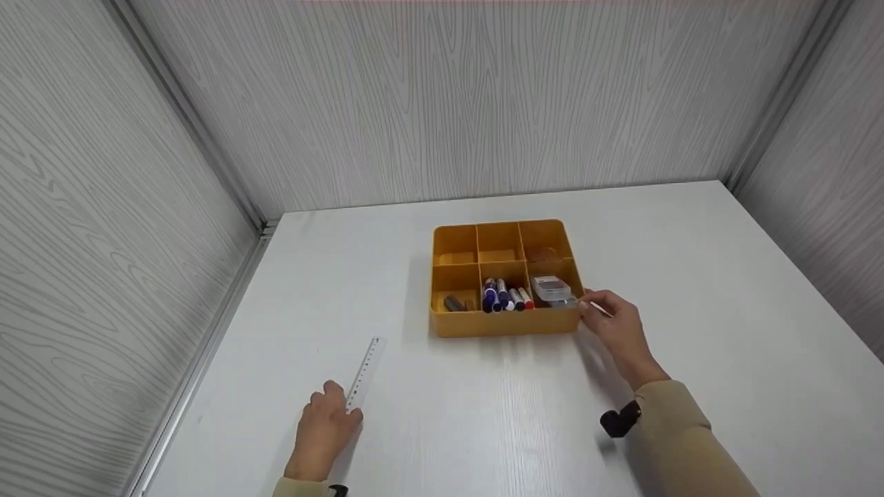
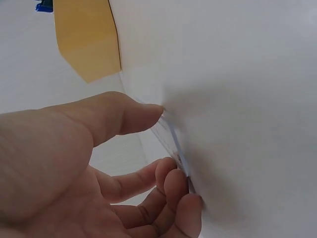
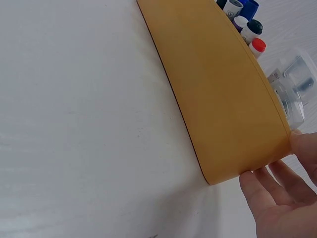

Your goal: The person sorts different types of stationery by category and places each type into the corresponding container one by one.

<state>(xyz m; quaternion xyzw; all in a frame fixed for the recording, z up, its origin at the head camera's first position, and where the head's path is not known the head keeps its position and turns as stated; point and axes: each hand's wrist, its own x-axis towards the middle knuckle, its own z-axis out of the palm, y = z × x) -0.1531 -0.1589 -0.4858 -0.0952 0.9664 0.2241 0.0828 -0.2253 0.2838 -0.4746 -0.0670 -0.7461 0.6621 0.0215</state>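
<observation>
A clear ruler [image 1: 363, 373] lies flat on the white table, slanting away from my left hand [image 1: 324, 424]. The left thumb and fingers pinch its near end by the two edges; in the left wrist view the ruler [image 2: 177, 141] appears as a thin strip. Farther off stands a yellow compartment box [image 1: 507, 323]. My right hand [image 1: 618, 331] grips its front right corner, the thumb at the rim and the fingers against the outer side wall, as the right wrist view of the hand [image 3: 285, 198] shows.
Several markers [image 1: 507, 297] fill the box's front middle compartment. Clear plastic cases [image 1: 551, 288] sit in the front right one, and small dark pieces [image 1: 454, 304] in the front left. Grey wood-grain panels [image 1: 442, 103] enclose the table at the back and sides.
</observation>
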